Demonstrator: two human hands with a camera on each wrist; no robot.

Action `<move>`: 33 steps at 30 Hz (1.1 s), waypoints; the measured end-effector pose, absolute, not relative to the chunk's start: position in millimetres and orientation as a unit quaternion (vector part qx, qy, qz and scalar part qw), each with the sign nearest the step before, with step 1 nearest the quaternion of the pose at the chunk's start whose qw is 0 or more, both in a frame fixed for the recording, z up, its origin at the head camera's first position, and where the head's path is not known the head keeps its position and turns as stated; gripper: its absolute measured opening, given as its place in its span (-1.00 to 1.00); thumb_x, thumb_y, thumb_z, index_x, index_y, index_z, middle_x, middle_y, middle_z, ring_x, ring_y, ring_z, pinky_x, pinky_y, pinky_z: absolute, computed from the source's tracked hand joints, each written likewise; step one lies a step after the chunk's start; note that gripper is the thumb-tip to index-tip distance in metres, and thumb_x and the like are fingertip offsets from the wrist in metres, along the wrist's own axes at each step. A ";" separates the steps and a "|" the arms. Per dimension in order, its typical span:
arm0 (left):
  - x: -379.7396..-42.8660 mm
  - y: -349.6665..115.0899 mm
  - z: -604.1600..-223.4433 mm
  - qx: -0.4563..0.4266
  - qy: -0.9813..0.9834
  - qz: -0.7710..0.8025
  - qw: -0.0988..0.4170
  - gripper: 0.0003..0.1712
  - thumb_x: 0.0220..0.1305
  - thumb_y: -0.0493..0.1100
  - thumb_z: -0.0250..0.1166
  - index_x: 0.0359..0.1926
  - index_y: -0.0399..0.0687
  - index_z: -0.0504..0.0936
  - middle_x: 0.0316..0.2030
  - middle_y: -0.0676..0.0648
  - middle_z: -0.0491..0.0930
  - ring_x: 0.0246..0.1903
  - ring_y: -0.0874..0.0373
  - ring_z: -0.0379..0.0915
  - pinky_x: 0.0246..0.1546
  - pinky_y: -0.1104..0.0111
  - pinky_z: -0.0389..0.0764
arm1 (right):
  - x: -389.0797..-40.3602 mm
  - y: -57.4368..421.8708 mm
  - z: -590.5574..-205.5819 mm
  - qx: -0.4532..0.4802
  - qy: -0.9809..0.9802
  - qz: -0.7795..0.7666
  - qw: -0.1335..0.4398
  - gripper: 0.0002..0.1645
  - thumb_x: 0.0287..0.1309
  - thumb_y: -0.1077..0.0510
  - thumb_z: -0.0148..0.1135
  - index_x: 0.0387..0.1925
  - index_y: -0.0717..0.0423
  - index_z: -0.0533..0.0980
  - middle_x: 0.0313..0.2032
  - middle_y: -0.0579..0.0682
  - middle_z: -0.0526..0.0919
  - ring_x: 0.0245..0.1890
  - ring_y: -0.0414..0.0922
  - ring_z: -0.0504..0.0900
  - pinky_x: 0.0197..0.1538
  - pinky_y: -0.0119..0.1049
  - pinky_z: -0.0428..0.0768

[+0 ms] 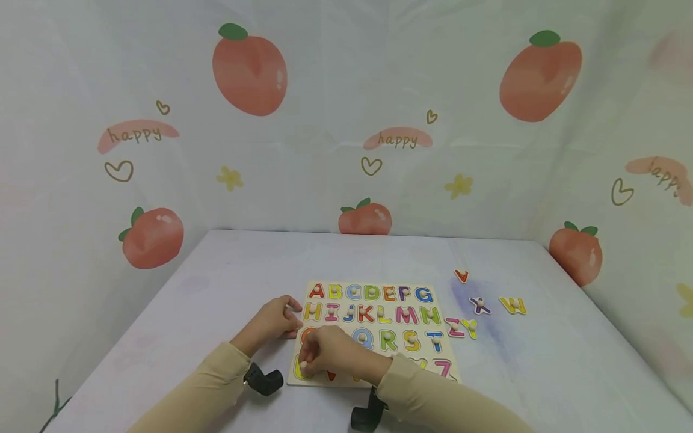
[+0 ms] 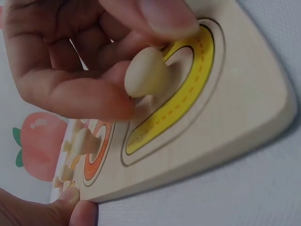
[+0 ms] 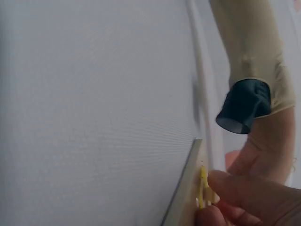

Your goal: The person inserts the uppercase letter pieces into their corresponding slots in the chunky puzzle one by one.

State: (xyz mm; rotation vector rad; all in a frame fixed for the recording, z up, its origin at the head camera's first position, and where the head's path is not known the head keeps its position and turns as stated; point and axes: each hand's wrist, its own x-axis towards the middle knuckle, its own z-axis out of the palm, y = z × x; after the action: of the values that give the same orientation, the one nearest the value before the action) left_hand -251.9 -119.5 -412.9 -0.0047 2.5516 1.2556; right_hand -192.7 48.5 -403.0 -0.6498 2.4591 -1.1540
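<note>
A wooden alphabet puzzle board (image 1: 400,326) lies on the table, with knobbed letters in its upper rows. At its lower left corner my right hand (image 1: 338,352) has its thumb and fingers curled about the wooden knob of the yellow letter U (image 2: 200,70). This letter lies in or on its outlined slot; whether it sits fully flush I cannot tell. My left hand (image 1: 273,320) rests at the board's left edge, its thumb and a finger touching the edge near the orange letter O (image 2: 91,162). The right hand hides part of the lower rows in the head view.
To the right of the board lie a pink Z (image 1: 455,328), a yellow Y (image 1: 470,329), a purple X (image 1: 479,305), a yellow W (image 1: 513,305) and a red V (image 1: 461,276). A fruit-printed curtain (image 1: 314,168) encloses the white table (image 1: 260,258).
</note>
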 end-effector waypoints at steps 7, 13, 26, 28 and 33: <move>-250.9 -119.3 -413.3 0.008 0.887 0.439 0.143 -0.65 0.13 -0.40 0.34 -0.05 -0.28 0.48 -0.46 -0.09 0.55 -0.59 0.22 0.50 -0.52 0.45 0.60 | -189.9 81.4 -391.8 -0.214 0.865 -0.424 0.162 -0.77 -0.09 0.20 0.51 -0.36 0.02 0.61 -0.46 -0.20 0.58 -0.46 -0.32 0.54 -0.39 -0.49 0.51; -251.0 -119.7 -411.8 0.004 0.887 0.438 0.145 -0.65 0.15 -0.38 0.34 -0.04 -0.27 0.48 -0.45 -0.09 0.53 -0.57 0.21 0.50 -0.51 0.45 0.59 | -194.0 137.7 -383.1 -0.184 0.875 -0.433 0.117 -0.75 -0.03 0.17 0.47 -0.27 0.07 0.61 -0.35 -0.12 0.58 -0.38 -0.21 0.57 -0.34 -0.40 0.55; -250.5 -123.4 -412.4 0.004 0.887 0.439 0.142 -0.65 0.14 -0.40 0.33 -0.05 -0.29 0.47 -0.46 -0.09 0.55 -0.58 0.22 0.49 -0.53 0.46 0.58 | -212.6 258.3 -376.8 -0.057 0.890 -0.452 0.036 -0.57 0.14 0.12 0.35 -0.02 0.29 0.52 -0.19 0.07 0.60 -0.18 -0.07 0.63 -0.14 -0.28 0.64; -251.3 -123.7 -413.4 0.005 0.888 0.438 0.140 -0.65 0.14 -0.41 0.33 -0.04 -0.29 0.47 -0.47 -0.08 0.56 -0.59 0.23 0.49 -0.53 0.46 0.58 | -218.8 273.1 -376.2 -0.038 0.894 -0.445 0.025 -0.52 0.18 0.06 0.33 0.03 0.27 0.50 -0.14 0.09 0.60 -0.14 -0.05 0.63 -0.11 -0.27 0.63; -253.6 -123.5 -415.8 0.006 0.891 0.433 0.139 -0.64 0.13 -0.40 0.34 -0.04 -0.28 0.48 -0.47 -0.07 0.56 -0.60 0.23 0.50 -0.53 0.46 0.58 | -236.4 301.1 -379.6 -0.013 0.896 -0.445 0.001 -0.44 0.25 0.01 0.26 0.13 0.29 0.42 -0.04 0.22 0.56 -0.07 0.07 0.62 -0.14 -0.19 0.64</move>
State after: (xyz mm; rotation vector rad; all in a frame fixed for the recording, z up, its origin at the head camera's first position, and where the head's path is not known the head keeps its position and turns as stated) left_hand -253.6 -123.5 -415.8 0.0187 2.5754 1.2513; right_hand -236.4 301.1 -379.6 -0.0400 2.8119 -1.3957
